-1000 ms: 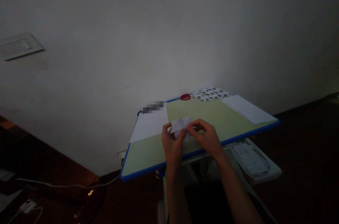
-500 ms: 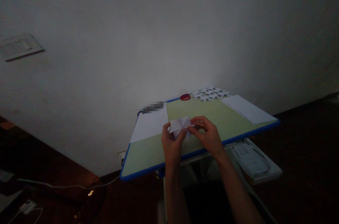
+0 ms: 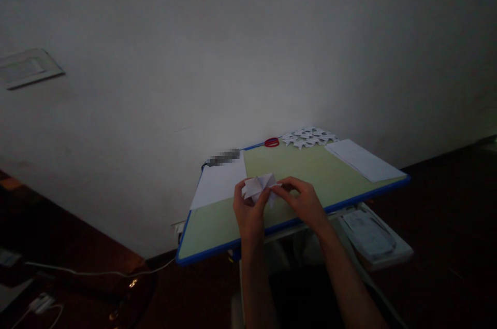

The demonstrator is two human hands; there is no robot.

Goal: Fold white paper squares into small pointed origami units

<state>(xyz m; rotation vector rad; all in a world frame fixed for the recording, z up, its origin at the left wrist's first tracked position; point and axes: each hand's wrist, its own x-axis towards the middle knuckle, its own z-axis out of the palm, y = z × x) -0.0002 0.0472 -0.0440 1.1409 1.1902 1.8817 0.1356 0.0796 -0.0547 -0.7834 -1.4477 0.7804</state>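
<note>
A small folded white paper piece [image 3: 261, 182], with several pointed flaps, is held up over the near part of the table. My left hand [image 3: 250, 212] grips it from the left, its thumb pressed on the near face and its fingers behind. At the paper's right edge, my right hand [image 3: 303, 199] pinches a flap between thumb and forefinger. The fingers hide parts of the folds, so the paper's full shape is unclear.
The pale green tabletop [image 3: 217, 238] has a blue rim. Toward the back lie red-handled scissors [image 3: 271, 142] and several folded paper pieces [image 3: 309, 137]. White sheets lie at left [image 3: 221, 184] and right [image 3: 365, 160]. An open drawer [image 3: 376, 241] juts out below, at right.
Both hands have shifted slightly left with the folded paper. The paper has turned and tilted, and the right fingers have drawn closer together on its right flap.
</note>
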